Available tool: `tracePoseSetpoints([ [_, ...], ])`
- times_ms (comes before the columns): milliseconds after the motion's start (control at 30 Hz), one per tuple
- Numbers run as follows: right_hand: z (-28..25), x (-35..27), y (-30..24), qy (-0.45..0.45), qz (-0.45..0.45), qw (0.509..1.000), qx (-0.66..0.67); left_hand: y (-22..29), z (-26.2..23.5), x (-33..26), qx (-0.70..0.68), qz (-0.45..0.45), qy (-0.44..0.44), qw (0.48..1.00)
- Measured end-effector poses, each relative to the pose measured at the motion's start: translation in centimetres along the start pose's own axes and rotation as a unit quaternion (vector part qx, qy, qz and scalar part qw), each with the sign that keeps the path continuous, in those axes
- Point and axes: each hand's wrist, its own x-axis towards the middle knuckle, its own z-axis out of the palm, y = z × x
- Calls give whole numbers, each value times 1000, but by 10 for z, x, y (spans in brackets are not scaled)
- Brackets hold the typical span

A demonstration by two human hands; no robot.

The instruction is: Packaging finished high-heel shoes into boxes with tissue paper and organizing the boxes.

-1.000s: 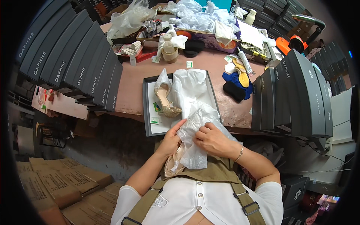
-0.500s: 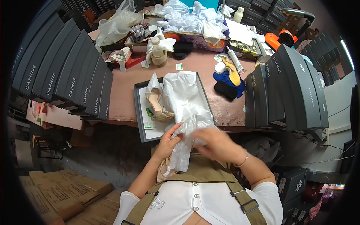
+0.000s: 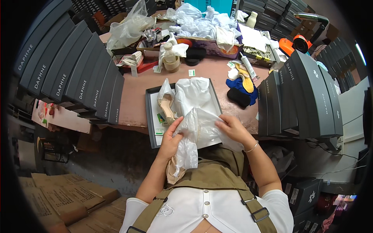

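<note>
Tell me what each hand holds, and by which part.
The left hand holds the wrapped shoe by its left side; the right hand pinches the white wrap near its right edge.

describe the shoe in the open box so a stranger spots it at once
On the pinkish table, between rows of grey shoeboxes, find the open shoebox. Left of its white tissue paper lies a pale pointed shoe. Its bare beige insole sets it apart from the paper and the packets beside it.
</note>
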Motion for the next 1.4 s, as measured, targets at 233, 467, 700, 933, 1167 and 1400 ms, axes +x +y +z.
tracePoseSetpoints([
  [233, 35, 20, -41, 71, -79, 994, 12, -27, 20, 5, 22, 82, 129, 988],
  [467, 78, -7, -56, -3, -188, 958, -217, -48, 28, -6, -173, 3, 105, 979],
  [700, 80, -45, -65, -117, -235, 924, -278, -9, 3, 16, 43, -76, -57, 995],
  [933, 67, -54, -49, -86, -21, 993, -80, -8, -4, 6, -8, -35, -93, 995],
  [1167, 80, -42, -35, -62, -192, 968, -150, -9, -10, -1, 31, 13, -60, 998],
  [1400, 95, 2, -30, 146, -200, 947, -206, 3, 0, 2, 30, 4, -52, 998],
])
